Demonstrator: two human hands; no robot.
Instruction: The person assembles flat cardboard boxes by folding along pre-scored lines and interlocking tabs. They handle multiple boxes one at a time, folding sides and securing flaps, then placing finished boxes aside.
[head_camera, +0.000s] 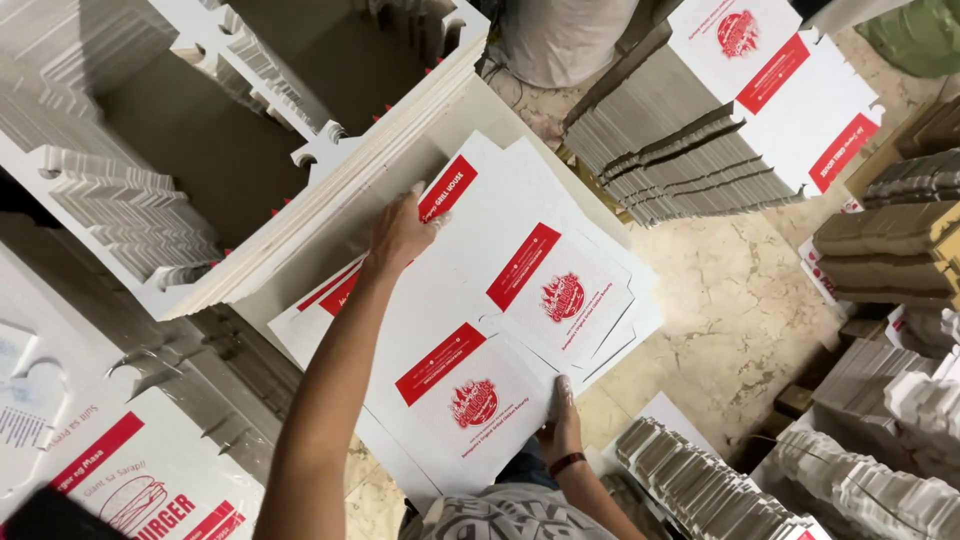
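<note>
handling: flat die-cut carton blanks (500, 320), white with red label bars and a red round emblem, fanned in a loose pile at frame centre
left hand (400, 232): at about 11 o'clock of the pile, palm down on the far edge of the top blank, fingers (418, 192) spread and nearly flat, pressing rather than gripping; thumb tip by a red bar
right hand (561, 418): at about 5 o'clock of the pile, fingers straight and together, laid on the near edge of a blank just beside the lower emblem; whether the thumb curls under the sheet, cannot tell
wrist: dark band (566, 463) on the right wrist
blanks position: pile sits on a pale counter (470, 115), overhanging its edge toward 4 o'clock, between both hands
stack at 1 o'clock (690, 140): tall, same printed blanks, leaning, well apart from the hands
stack at 10 o'clock (300, 180): big, unprinted grey-white die-cut sheets, tilted, just beside the left hand
stack at 7 o'clock (140, 480): printed sheets with a burger drawing
stacks at 4 o'clock (720, 490): edge-on grey blanks
floor (730, 310): beige marbled tile
</note>
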